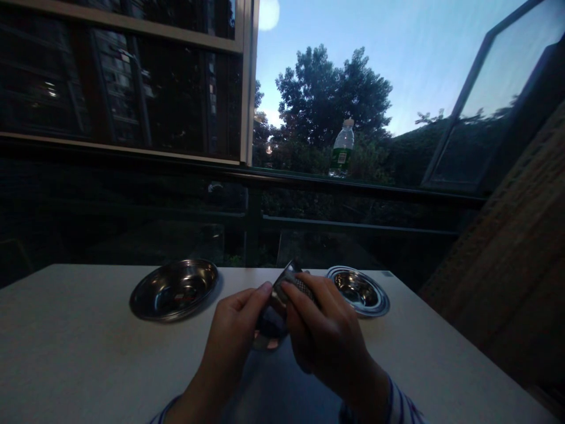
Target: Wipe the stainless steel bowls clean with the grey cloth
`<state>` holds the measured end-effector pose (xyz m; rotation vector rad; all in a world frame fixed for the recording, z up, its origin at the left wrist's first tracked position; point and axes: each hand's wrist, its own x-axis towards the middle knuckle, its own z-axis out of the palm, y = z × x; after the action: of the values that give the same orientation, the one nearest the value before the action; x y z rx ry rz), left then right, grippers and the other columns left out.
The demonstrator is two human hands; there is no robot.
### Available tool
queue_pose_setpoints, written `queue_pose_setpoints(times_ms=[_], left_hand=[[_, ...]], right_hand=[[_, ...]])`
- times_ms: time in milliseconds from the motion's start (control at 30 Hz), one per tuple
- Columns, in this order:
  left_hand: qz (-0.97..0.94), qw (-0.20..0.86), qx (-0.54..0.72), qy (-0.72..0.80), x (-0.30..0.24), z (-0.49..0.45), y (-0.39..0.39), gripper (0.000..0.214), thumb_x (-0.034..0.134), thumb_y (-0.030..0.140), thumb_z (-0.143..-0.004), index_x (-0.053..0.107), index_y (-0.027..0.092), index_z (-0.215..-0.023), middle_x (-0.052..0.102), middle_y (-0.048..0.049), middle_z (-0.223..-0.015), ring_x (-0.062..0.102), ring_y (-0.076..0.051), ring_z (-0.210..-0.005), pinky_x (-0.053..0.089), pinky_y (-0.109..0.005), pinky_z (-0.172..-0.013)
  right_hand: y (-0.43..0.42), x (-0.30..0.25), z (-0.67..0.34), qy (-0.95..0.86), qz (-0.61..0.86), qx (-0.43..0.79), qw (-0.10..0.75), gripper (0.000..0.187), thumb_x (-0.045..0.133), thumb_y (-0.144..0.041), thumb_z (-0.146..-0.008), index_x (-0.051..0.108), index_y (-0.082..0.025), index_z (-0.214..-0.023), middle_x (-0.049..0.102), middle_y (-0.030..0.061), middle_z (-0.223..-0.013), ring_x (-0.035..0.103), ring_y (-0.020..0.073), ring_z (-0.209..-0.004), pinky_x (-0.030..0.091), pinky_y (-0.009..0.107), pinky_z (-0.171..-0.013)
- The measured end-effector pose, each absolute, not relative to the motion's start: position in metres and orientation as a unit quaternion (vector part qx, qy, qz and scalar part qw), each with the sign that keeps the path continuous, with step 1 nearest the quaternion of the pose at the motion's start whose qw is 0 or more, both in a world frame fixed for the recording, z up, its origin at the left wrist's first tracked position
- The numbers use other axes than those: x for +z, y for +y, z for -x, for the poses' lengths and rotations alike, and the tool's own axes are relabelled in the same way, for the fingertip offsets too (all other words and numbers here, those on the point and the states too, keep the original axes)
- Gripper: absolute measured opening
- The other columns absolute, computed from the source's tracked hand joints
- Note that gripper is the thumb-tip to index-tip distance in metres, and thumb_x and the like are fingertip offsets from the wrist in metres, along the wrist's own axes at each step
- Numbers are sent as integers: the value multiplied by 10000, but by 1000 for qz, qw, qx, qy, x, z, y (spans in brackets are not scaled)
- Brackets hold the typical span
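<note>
My left hand point(235, 333) has its thumb and fingers closed on the near-left edge of a shiny perforated metal piece point(303, 287), held tilted above the table. It looks like a small strainer or grater; its exact kind is unclear in the dim light. From the right side, my right hand point(329, 327) grips the same piece, its fingers lying across the top. Below and between the hands shows a rounded, mirror-like metal surface point(270, 327). Whether it belongs to the perforated piece or is a separate bowl, I cannot tell. My fingers cover much of both.
On the white table point(88, 347), a wide steel bowl point(174, 291) sits left and nested steel dishes point(375, 300) sit right. Behind the table runs a dark railing point(300, 179). A plastic bottle point(342, 150) with a green label stands by the open window; a curtain point(507, 235) hangs right.
</note>
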<state>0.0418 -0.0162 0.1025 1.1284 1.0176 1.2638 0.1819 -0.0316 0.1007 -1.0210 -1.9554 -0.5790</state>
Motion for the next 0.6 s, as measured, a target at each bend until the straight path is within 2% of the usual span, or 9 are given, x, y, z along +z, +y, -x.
queue_pose_setpoints(times_ms=[167, 433, 600], left_hand=[[-489, 559, 509, 435, 102, -44, -19, 346, 585, 464, -688, 658, 131, -624, 634, -45, -596, 545, -136, -535, 389, -229, -497], [-470, 552, 530, 440, 104, -43, -18, 299, 652, 421, -634, 608, 141, -535, 555, 10, -512, 483, -105, -496, 367, -210, -490], [-484, 551, 514, 444, 104, -44, -22, 319, 616, 448, -667, 661, 138, -609, 617, -34, -580, 531, -140, -545, 385, -228, -508]], right_hand=[[-23, 102, -194, -733, 470, -238, 430, 300, 435, -152, -822, 614, -106, -1059, 582, 146, -1011, 535, 225, -908, 480, 378, -758], [-37, 106, -180, -798, 401, -223, 391, 265, 451, -194, -832, 623, -144, -1028, 589, 129, -982, 541, 211, -841, 483, 350, -684], [-24, 103, -194, -739, 469, -237, 422, 286, 433, -178, -822, 628, -129, -1026, 593, 132, -1003, 546, 220, -892, 483, 374, -747]])
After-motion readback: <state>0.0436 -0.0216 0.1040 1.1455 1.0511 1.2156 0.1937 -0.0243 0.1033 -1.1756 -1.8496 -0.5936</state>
